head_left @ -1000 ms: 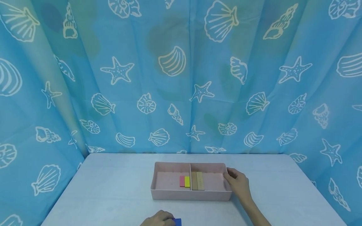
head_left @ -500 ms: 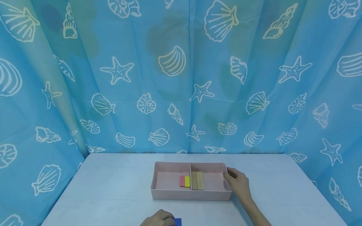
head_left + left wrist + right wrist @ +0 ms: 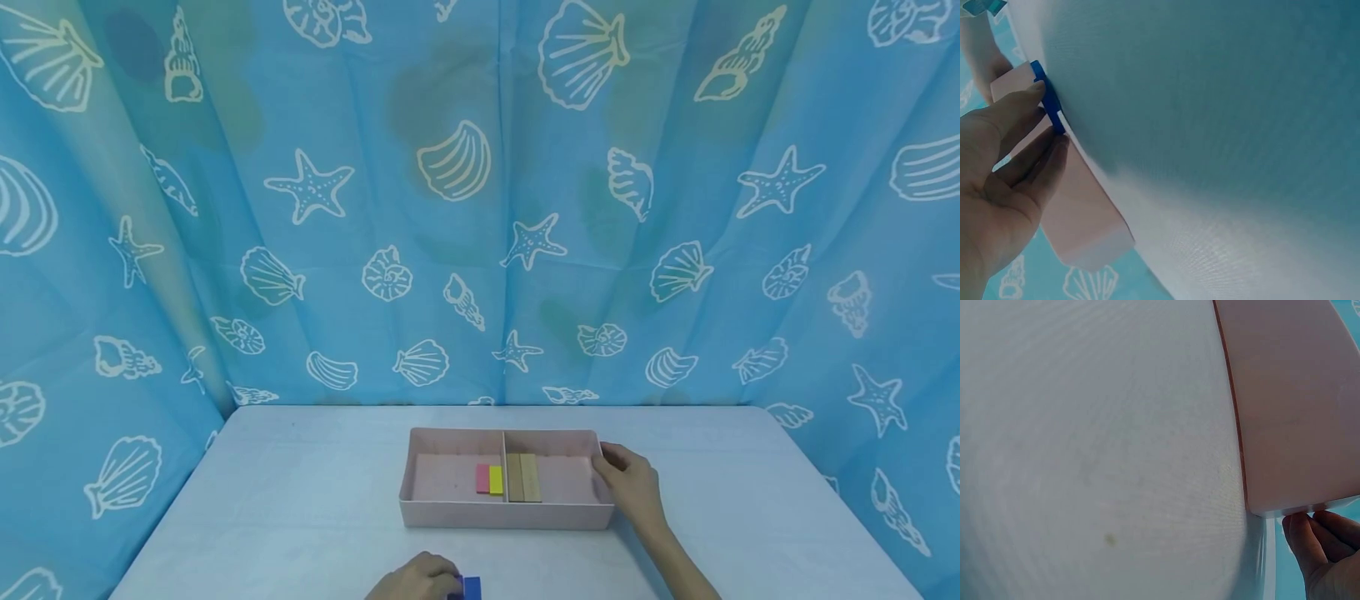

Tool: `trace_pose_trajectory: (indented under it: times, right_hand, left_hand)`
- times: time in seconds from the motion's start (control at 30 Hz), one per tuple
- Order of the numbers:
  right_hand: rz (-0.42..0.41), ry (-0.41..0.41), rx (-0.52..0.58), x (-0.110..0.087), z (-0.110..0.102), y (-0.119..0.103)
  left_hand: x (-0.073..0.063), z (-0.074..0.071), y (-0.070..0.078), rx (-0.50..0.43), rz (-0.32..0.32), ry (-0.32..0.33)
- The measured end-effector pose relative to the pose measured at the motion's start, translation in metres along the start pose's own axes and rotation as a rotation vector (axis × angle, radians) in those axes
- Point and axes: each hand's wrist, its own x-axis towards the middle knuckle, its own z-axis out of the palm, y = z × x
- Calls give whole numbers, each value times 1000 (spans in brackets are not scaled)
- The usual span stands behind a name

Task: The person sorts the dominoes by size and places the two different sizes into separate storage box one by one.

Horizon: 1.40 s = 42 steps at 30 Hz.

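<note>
Near the front edge of the table, my left hand (image 3: 415,577) pinches a small flat blue block (image 3: 1050,100) between thumb and fingertips. In the head view this blue block (image 3: 472,588) shows just right of the fingers, with a darker blue-purple bit beside the fingertips. A pale pink two-compartment box (image 3: 506,516) stands beyond that hand. My right hand (image 3: 632,487) grips the box's right end, its thumb at the rim; in the right wrist view its fingers (image 3: 1304,540) are against the end wall.
Left of the box's divider (image 3: 504,446) lie a pink strip (image 3: 482,479) and a yellow strip (image 3: 496,480). Two tan wooden strips (image 3: 523,477) lie just right of it. Blue shell-patterned curtains (image 3: 480,208) surround the white table (image 3: 300,475).
My left hand has shifted slightly left and up, and a darker blue-purple bit now shows beside the blue block. The right hand keeps its grip on the box.
</note>
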Motion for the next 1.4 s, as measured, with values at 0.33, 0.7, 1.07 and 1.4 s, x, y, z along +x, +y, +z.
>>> trace_pose_trajectory:
  times: [0.33,0.7,1.07,1.4]
  right_hand:
    - [0,-3,-1,-1,0,-1]
    - [-5,-2,7,-1,-1,-2]
    - [-4,4,3,-1,-1,-3]
    - [3,-5,-8,-1,0,-3]
  left_hand:
    - [-6,-18,10,16,70,69]
    - [1,-59,27,0,31,92]
    - [21,-86,23,49,89,277]
    - [56,-90,6,-2,143,363]
